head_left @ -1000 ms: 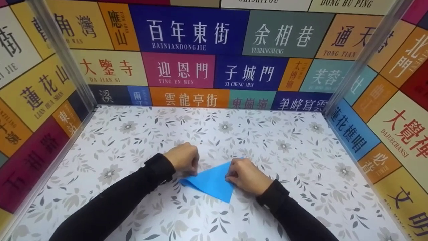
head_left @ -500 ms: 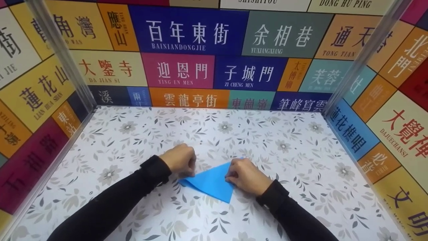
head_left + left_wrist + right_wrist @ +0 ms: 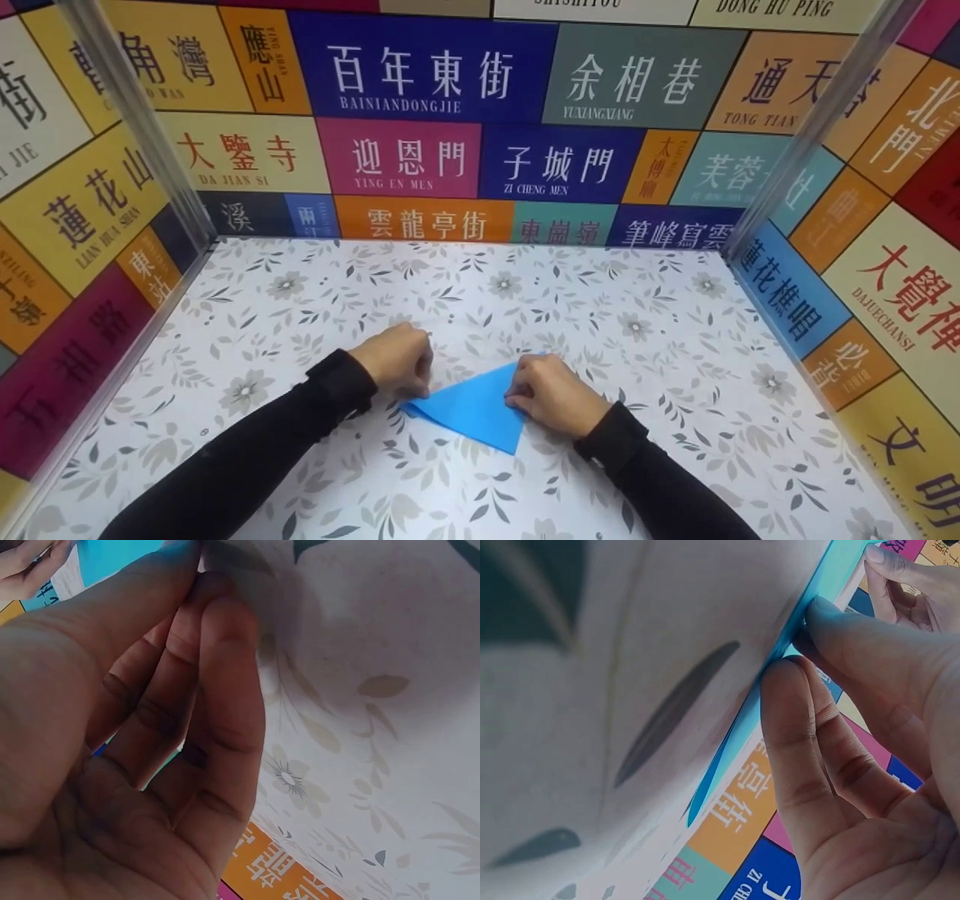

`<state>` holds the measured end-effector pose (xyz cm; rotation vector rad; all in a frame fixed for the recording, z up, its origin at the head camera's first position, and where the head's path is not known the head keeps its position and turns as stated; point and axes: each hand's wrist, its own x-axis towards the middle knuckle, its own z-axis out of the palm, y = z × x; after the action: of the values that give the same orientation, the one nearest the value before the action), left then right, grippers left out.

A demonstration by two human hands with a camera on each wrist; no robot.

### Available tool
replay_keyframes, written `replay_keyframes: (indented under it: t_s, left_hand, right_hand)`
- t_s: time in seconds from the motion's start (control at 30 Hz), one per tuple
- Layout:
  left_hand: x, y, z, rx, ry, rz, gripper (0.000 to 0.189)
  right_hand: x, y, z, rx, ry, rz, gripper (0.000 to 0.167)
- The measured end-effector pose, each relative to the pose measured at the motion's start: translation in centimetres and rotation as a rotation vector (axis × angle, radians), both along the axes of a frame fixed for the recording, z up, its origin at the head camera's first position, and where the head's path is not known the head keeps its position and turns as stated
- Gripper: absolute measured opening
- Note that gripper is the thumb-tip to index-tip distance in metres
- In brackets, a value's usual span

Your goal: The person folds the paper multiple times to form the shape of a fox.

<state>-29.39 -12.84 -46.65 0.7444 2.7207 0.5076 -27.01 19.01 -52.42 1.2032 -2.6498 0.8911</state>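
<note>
A folded sheet of blue paper (image 3: 472, 409) lies on the table between my two hands, roughly a triangle with points at left, top right and bottom. Its layers part slightly along the lower left edge. My left hand (image 3: 396, 360) pinches it close to the left point with thumb and forefinger; the left wrist view shows the thumb tip against the blue paper (image 3: 112, 556). At the right side, my right hand (image 3: 559, 394) pinches the paper's edge, fingers curled. In the right wrist view the sheet (image 3: 739, 731) appears nearly edge-on beside the thumb and forefinger.
The tabletop (image 3: 615, 292) has a white cover printed with grey leaves and flowers. Upright panels with coloured signs (image 3: 424, 67) enclose the back and both sides, with clear strips (image 3: 154, 142) at the corners.
My left hand has slid a little left along the paper's upper edge toward its left point, and the gap between the layers there looks narrower. My right hand has stayed in place.
</note>
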Motion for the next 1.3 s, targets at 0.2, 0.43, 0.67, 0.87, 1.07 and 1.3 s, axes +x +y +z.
replay_keyframes:
  t_s: [0.2,0.43,0.67,0.87,1.07,1.3]
  left_hand:
    - [0.3,-0.7,0.0,-0.004,0.012,0.001,0.018]
    - [0.5,-1.7,0.0,0.002,0.019,-0.018,0.02]
    - [0.8,-2.6,-0.1,0.024,0.031,-0.045,0.02]
    - [1.4,-3.3,-0.3,0.062,0.031,-0.038,0.02]
    - [1.7,-4.1,-0.7,0.055,0.025,-0.022,0.021]
    - [1.8,-4.7,-0.6,0.063,0.034,-0.024,0.022]
  right_hand:
    - [0.7,-0.4,1.0,0.029,-0.045,-0.046,0.008]
    - [0.8,-0.5,1.2,0.064,-0.064,-0.062,0.008]
    - [0.8,-0.5,1.2,0.056,-0.062,-0.061,0.007]
    - [0.9,-0.5,1.2,0.063,-0.064,-0.068,0.006]
    - [1.0,-0.5,1.2,0.091,-0.07,-0.079,0.004]
    - [0.9,-0.6,1.3,0.079,-0.077,-0.087,0.005]
